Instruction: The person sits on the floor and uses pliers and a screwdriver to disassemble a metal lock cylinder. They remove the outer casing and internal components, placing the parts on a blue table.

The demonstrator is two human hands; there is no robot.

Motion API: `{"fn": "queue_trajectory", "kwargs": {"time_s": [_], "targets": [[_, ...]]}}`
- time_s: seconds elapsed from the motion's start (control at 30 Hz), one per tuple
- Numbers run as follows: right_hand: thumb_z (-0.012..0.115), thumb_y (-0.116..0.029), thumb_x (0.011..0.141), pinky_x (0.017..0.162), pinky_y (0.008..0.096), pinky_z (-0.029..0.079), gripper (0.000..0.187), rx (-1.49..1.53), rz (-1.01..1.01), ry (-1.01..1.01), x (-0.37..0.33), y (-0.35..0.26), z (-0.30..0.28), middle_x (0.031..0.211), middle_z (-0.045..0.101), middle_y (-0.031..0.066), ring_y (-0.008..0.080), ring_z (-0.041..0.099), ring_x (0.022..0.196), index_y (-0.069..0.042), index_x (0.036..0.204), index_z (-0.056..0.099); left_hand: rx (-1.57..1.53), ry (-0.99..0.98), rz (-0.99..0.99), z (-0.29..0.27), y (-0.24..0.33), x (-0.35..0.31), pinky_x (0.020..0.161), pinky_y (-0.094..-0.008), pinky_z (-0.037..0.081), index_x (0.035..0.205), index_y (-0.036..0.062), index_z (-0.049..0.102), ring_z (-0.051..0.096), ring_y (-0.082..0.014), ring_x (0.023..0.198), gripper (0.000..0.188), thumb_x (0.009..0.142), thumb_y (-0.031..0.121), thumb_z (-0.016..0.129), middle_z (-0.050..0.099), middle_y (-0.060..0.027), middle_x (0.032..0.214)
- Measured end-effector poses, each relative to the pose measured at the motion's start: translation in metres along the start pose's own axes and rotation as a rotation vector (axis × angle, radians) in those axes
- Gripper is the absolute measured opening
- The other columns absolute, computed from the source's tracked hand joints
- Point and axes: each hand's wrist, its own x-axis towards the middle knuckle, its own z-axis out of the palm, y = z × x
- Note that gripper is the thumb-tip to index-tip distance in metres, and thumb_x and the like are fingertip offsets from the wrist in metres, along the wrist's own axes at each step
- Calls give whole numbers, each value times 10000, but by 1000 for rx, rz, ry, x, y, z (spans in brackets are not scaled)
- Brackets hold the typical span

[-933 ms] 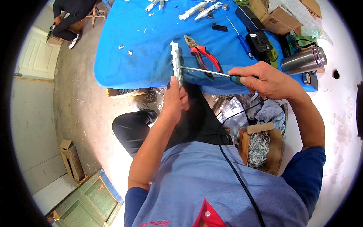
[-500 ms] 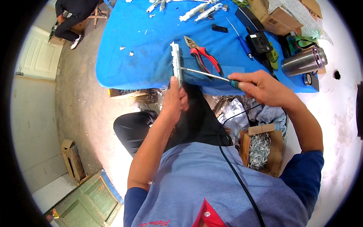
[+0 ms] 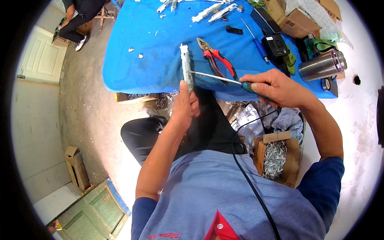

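Observation:
My left hand [image 3: 185,107] grips the lower end of a long, narrow white part [image 3: 185,60], its thumb laid along the top. The part points away from me over the front edge of the blue-covered table. In my right hand [image 3: 276,89] is a screwdriver [image 3: 216,77] with a dark green handle, its shaft pointing left. The tip meets the right side of the white part, about midway along; how it engages there is too small to tell. Just right of the part lie pliers [image 3: 217,59] with red and black handles, jaws pointing away.
More white parts [image 3: 208,13] lie at the table's [image 3: 132,72] far side. On the right are a blue-handled screwdriver [image 3: 260,50], a black device [image 3: 275,45], a steel flask [image 3: 320,66] and cardboard boxes [image 3: 298,22]. A box of scraps [image 3: 275,160] stands below. Another person [image 3: 82,18] sits far left.
My right hand has turned slightly around the screwdriver handle, its fingers now more wrapped over it. The tip stays at the white part, and my left hand keeps its hold.

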Motion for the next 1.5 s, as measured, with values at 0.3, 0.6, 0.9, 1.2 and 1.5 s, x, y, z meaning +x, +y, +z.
{"fn": "queue_trajectory", "kwargs": {"time_s": [0.3,0.6,0.9,1.2,1.5], "targets": [[514,-177,962,567,242,418,354,131,-147,184,20,22,38,726,562,9,64,510,631,-40,1282,579,-58,-71,-77,0,3,-5,459,-283,238,575,193,247,207,-116,421,607,969,643,354,228,42,495],[566,-234,965,527,218,420,396,341,-23,359,15,45,32,760,584,25,59,511,578,-63,1322,561,-252,-147,-132,-14,5,-4,450,-282,220,561,195,263,200,-110,409,594,1004,588,315,236,46,482],[691,-275,814,840,379,504,472,-48,-265,711,61,62,42,1016,664,240,356,659,957,9,1180,600,-285,-106,-133,0,26,-11,449,-292,204,554,201,260,181,-109,408,594,1003,583,331,215,56,479],[615,-308,858,720,495,497,343,-125,-290,722,108,52,26,841,658,235,431,634,820,-33,1063,593,-80,-12,-70,3,73,4,441,-294,208,553,206,255,187,-108,400,584,1006,562,349,221,57,477],[613,-319,884,781,510,485,420,-12,-332,782,124,44,39,931,652,265,463,617,871,-1,1154,563,-138,-14,-100,-12,42,-25,429,-288,225,568,199,258,207,-110,403,588,1000,591,329,231,48,485]]}}
